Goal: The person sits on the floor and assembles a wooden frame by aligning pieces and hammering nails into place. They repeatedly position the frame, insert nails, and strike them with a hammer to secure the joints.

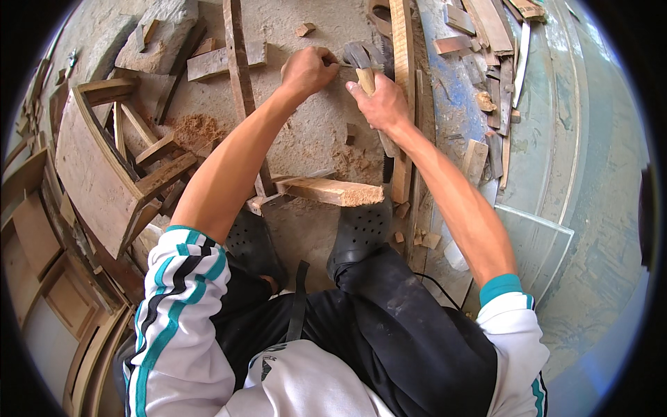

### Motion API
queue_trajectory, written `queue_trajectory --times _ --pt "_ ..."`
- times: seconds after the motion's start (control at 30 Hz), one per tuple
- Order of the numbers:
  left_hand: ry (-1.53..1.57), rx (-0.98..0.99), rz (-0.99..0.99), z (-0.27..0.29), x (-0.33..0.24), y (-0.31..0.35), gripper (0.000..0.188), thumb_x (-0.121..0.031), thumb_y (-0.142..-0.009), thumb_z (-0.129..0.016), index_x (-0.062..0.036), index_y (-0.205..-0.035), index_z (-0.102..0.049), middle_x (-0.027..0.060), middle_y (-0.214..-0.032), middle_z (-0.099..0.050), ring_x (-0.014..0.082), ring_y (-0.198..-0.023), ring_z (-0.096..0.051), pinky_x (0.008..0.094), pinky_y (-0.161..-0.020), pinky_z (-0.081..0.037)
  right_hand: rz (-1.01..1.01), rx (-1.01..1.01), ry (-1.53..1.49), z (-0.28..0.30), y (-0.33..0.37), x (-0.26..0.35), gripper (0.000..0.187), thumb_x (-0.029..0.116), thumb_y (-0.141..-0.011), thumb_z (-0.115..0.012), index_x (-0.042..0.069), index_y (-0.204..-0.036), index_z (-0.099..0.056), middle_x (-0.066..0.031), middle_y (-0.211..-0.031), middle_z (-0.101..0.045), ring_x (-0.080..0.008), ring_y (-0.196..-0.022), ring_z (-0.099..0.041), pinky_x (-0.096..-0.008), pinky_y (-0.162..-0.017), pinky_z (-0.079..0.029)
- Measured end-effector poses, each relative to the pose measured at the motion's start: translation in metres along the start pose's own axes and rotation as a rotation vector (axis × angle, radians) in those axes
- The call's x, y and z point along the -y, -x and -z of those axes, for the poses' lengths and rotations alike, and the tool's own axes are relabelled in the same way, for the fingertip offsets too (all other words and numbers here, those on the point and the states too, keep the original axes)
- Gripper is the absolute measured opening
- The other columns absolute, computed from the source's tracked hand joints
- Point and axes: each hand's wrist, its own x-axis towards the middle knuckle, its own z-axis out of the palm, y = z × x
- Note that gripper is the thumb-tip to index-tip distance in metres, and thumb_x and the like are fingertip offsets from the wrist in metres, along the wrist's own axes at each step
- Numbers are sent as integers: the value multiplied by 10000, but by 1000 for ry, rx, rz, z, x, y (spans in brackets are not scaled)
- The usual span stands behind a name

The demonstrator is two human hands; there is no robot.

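My right hand [384, 104] is wrapped round the pale wooden handle of a hammer [360, 55], whose grey metal head points away from me. Just left of the hammer head, my left hand [308, 71] is closed with fingertips pinched; what it holds, if anything, is too small to make out. Beside my right hand runs a long upright wooden strip [402, 76]. Another long strip [239, 73] passes left of my left hand. A short thick wooden bar [333, 191] with a rough sawn end lies across, just above my shoes.
At left stands a curved wooden frame piece [94, 163] beside stacked boards [42, 229]. Scrap wood [493, 90] is piled at right, near a glass sheet [538, 240]. A grey stone slab [158, 38] lies far left; sawdust [196, 131] is heaped on the concrete floor.
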Motion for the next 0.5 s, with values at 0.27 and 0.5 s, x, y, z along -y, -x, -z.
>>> queue_trajectory --times 0.27,0.5 --pt "0 -9 4 -2 6 -1 266 -313 -791 -692 -179 -1003 -779 84 -892 -756 278 -836 -724 400 -786 -568 -219 127 -71 8 -3 25 401 393 -942 -658 11 -1039 -590 -79 -651 -617 -199 -452 -597 -372 -463 -502" --pt "-2 -29 -24 -3 5 -1 248 -310 -793 -683 -181 -982 -777 65 -885 -756 267 -835 -722 392 -773 -569 -73 30 -29 1 -7 4 473 420 -908 -655 -27 -1058 -619 -263 -897 -698 -406 -852 -702 -484 -788 -550"
